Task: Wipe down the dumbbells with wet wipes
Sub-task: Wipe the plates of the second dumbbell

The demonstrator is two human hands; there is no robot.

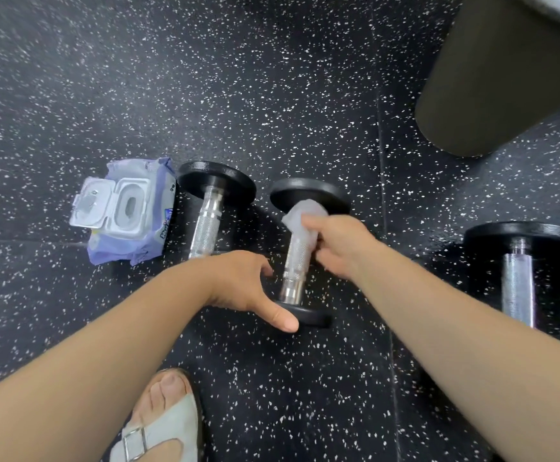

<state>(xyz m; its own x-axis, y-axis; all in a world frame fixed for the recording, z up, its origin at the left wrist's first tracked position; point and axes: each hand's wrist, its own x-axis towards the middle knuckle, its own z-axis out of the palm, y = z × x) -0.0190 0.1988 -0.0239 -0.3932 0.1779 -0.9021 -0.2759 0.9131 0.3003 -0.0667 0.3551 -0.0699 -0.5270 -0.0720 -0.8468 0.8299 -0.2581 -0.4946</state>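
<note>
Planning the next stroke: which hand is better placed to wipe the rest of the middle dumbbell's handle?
Right. The right hand grips the wet wipe around that handle; the left hand holds no wipe and only steadies the middle dumbbell at its near plate.

Wipes pack (128, 210) lies left of three dumbbells (300, 251).

Black rubber floor flecked with white (272, 78) fills the view, with a thin straight seam (382, 161) crossing it right of centre. At 2 o'clock stands a dark olive rounded upholstered block (505, 78).
</note>
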